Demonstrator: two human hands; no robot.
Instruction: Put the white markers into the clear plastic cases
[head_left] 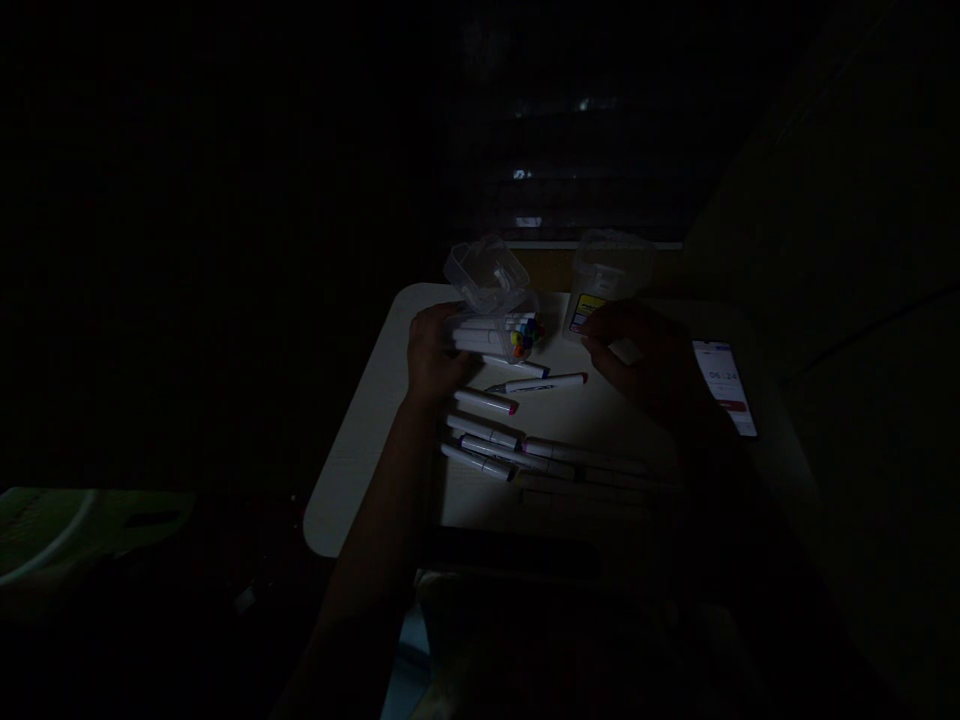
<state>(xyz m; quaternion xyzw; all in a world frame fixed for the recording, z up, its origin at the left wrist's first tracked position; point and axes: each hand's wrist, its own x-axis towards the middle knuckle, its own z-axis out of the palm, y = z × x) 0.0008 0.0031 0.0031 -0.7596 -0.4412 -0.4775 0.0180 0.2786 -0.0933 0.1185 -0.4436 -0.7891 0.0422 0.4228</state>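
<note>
On the white table, my left hand [435, 360] is wrapped round a clear plastic box [491, 325] that lies tilted on its side. White markers [476, 337] fill it, their coloured ends facing right, and its lid [487, 275] stands raised behind. My right hand [637, 355] hovers in front of a second clear container [611, 270] with a yellow label. Its fingers are curved, thumb and forefinger a little apart, and nothing shows between them. In the dim light I cannot tell whether they touch the container. A marker with a red end [544, 382] lies between the hands.
Several loose white markers [484, 432] lie across the table's [360, 430] front half, some in deep shadow. A lit phone [724, 385] rests at the right. A dark slatted surface [562, 170] rises behind the table. Something green [90, 525] shows at lower left.
</note>
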